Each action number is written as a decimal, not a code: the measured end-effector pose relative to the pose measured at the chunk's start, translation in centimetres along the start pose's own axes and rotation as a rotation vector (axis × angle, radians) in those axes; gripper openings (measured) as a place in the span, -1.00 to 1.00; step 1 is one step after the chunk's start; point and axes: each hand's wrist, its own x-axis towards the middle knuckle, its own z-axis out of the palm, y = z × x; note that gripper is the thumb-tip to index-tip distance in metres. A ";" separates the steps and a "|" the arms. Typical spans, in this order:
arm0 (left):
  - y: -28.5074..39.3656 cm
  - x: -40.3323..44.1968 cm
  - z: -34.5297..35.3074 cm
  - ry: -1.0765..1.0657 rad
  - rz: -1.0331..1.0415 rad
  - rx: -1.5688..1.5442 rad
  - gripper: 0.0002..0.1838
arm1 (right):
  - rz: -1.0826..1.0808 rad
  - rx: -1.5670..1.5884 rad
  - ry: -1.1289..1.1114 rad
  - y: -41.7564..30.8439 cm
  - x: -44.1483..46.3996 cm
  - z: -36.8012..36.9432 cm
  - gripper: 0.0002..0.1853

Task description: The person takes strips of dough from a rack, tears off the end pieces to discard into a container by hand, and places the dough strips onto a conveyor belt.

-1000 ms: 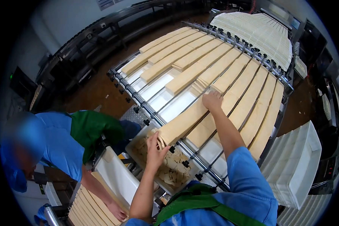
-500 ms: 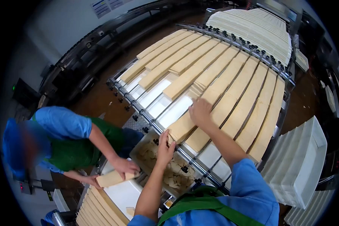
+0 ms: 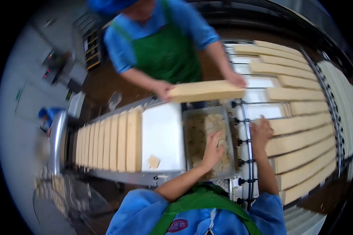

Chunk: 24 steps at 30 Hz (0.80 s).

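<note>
My left hand [image 3: 213, 150] is over a grey bin [image 3: 187, 137] of pale scraps, its fingers apart and holding nothing. At the near ends of the long pale blocks [image 3: 302, 139] on the railed table is my right hand [image 3: 261, 133]; its fingers are partly spread, and it touches or hovers by the end of one block. Across from me, a co-worker's two hands hold another long block [image 3: 206, 91] level above the bin's far edge.
Left of the bin, a row of blocks [image 3: 121, 141] lies side by side beside a white surface [image 3: 162, 133] with a small scrap [image 3: 153, 161]. A metal rail with black knobs [image 3: 245, 141] edges the table. A co-worker in a green apron stands opposite.
The view has swung left. My left hand has left the block's end and is over the bin. The co-worker has lifted a block and brought it toward the railed table.
</note>
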 end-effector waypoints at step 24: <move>-14.4 -14.2 -28.0 0.559 -0.751 0.313 -0.04 | -0.487 0.423 -0.433 -36.5 -4.3 8.0 -0.61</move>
